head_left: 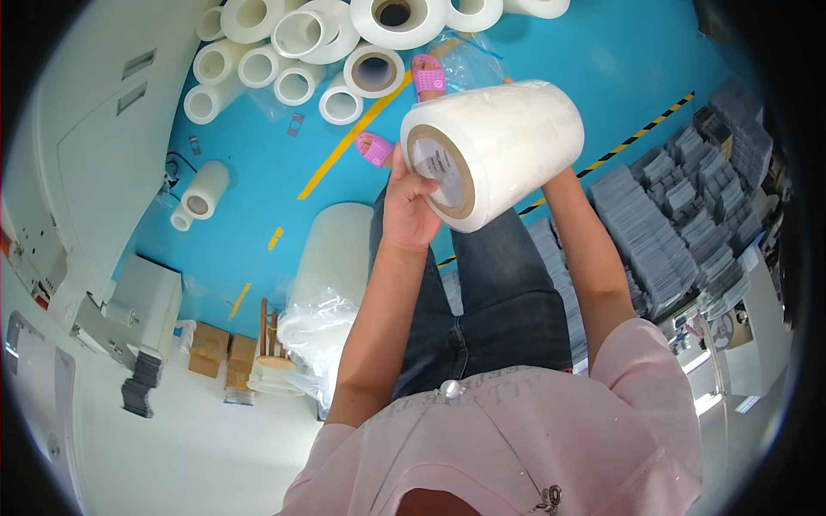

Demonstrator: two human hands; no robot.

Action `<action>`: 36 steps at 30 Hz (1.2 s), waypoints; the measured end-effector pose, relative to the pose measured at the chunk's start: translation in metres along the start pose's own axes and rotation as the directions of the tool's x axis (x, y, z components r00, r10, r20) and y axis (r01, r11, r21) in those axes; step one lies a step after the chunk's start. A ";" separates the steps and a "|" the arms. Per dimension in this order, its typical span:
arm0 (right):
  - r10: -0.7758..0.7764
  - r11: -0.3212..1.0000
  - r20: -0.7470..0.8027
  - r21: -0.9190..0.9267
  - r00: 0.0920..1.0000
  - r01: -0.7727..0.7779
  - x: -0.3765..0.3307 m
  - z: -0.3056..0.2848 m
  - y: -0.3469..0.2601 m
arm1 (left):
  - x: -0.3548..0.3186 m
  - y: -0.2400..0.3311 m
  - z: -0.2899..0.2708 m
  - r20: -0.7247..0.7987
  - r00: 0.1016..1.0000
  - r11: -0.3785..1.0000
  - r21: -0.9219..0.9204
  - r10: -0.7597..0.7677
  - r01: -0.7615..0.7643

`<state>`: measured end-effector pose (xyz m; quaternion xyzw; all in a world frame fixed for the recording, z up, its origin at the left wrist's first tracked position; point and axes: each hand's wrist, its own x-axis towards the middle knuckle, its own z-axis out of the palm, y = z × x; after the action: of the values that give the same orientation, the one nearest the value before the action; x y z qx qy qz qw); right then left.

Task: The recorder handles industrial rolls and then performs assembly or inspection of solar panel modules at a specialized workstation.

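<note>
A big roll of whitish plastic film (516, 146) is held up in front of my legs, tilted, with its brown cardboard core (465, 199) facing left. Inside the core a white label (433, 163) shows. My left hand (411, 209) grips the roll's left end, thumb at the core's lower rim and fingers up along the edge. Under the right end lies my right hand (555, 179), mostly hidden behind the roll; it supports the roll from below and the far side.
Several white film rolls (292, 86) lie on the blue floor (482, 64) at the far left. A large wrapped roll (331, 249) stands beside my left leg. Stacks of grey sheets (641, 232) line the right. A white cabinet (112, 112) and cardboard boxes (208, 348) are on the left.
</note>
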<state>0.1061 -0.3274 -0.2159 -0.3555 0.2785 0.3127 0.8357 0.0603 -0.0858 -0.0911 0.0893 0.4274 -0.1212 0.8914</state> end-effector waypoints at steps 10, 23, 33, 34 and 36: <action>0.583 0.631 -0.264 0.743 0.769 -0.223 0.006 0.032 -0.043 | 0.001 0.001 0.000 -0.039 0.999 1.000 0.018 0.009 -0.008; -0.209 0.896 0.042 -0.391 0.977 0.208 -0.006 -0.035 0.002 | 0.013 -0.001 0.000 -0.079 0.997 0.991 0.137 0.012 -0.001; 0.535 0.791 -0.163 -0.248 0.829 -0.559 -0.030 0.011 -0.041 | 0.026 -0.021 -0.054 -0.191 0.912 0.931 -0.115 -0.364 0.348; 0.545 0.788 -0.206 -0.205 0.813 -0.580 -0.028 0.013 -0.039 | 0.031 -0.024 -0.060 -0.165 0.921 0.934 -0.118 -0.352 0.336; 0.478 0.856 -0.230 -0.097 0.848 -0.508 -0.028 0.000 -0.023 | 0.034 -0.033 -0.066 -0.229 0.898 0.922 -0.189 -0.375 0.337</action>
<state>0.1043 -0.3496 -0.1869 -0.3645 0.4170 0.5009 0.6651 0.0219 -0.1047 -0.1603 -0.0401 0.5577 -0.2385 0.7940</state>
